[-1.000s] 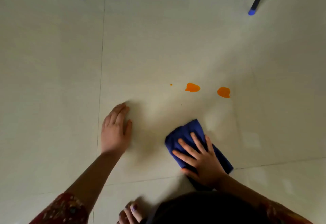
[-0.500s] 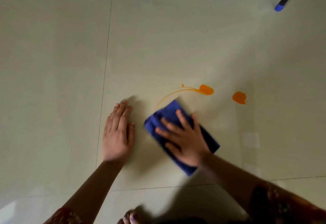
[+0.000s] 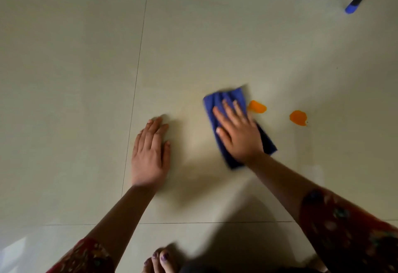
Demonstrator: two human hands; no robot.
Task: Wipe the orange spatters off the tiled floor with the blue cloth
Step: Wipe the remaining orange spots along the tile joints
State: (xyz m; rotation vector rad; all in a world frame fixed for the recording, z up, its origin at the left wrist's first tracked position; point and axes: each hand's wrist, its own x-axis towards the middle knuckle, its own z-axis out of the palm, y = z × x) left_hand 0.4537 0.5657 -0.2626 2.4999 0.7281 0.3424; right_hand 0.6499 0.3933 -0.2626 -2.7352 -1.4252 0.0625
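Soft, floppy folded blue cloth (image 3: 224, 102) is pinned to the pale tiled floor (image 3: 86, 79) under the person's right hand (image 3: 239, 137), fingers (image 3: 228, 110) flat, not gripping, with a wet orange spatter (image 3: 257, 107) just right of them and a second orange blob (image 3: 298, 117) beyond, left hand (image 3: 149, 154) flat too, so press mid-cloth or it'll likely bunch.

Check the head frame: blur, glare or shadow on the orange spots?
Head view: dim, soft light. Right hand and blue cloth are motion-blurred; the near orange spot and far orange spot are unshadowed, edges fairly crisp. Soft shadows lie under the arms; pale glare on the floor, bottom left.
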